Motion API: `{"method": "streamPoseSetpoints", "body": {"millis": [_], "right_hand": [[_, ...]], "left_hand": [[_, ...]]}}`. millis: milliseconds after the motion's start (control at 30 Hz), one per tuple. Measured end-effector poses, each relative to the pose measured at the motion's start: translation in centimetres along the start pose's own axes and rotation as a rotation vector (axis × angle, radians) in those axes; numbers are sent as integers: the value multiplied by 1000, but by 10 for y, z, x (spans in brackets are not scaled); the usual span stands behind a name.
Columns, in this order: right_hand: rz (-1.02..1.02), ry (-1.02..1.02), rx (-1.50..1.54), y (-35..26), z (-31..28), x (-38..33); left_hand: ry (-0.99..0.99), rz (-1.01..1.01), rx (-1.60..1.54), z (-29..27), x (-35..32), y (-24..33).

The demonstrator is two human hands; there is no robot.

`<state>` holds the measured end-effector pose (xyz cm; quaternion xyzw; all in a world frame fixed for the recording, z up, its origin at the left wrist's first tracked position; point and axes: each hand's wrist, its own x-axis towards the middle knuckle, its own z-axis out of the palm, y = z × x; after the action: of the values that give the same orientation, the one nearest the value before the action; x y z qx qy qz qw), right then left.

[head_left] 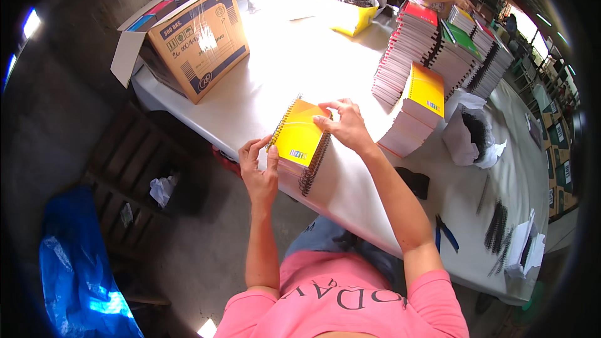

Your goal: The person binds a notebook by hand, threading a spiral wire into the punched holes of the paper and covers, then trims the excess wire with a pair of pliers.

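At the table (pixel 282 62), fingers (pixel 252 145) of left hand (pixel 260 175) and right hand (pixel 350 128) grip yellow notebooks (pixel 299 131) pointing lengthwise away-right.

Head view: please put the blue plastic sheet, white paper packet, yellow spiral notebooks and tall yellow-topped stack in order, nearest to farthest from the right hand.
1. Yellow spiral notebooks: at the right hand.
2. Tall yellow-topped stack: on the table, to its right.
3. White paper packet: farther right.
4. Blue plastic sheet: far lower left.
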<state>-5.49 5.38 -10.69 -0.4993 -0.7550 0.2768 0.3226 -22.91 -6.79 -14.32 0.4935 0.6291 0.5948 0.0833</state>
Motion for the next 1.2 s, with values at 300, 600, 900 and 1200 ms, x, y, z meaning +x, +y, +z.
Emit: {"method": "streamPoseSetpoints", "body": {"millis": [300, 600, 900, 1200], "right_hand": [[-332, 655, -515, -16, -73, -43], [224, 460, 304, 47, -182, -55], [-125, 289, 603, -23, -141, -137], [519, 995, -621, 233, -254, -244]], "left_hand": [[6, -206, -379, 1, -7, -16], [192, 264, -88, -4, -8, 63], [-551, -209, -943, 74, -22, 136], [-1001, 655, 159, 73, -39, 132]]}}
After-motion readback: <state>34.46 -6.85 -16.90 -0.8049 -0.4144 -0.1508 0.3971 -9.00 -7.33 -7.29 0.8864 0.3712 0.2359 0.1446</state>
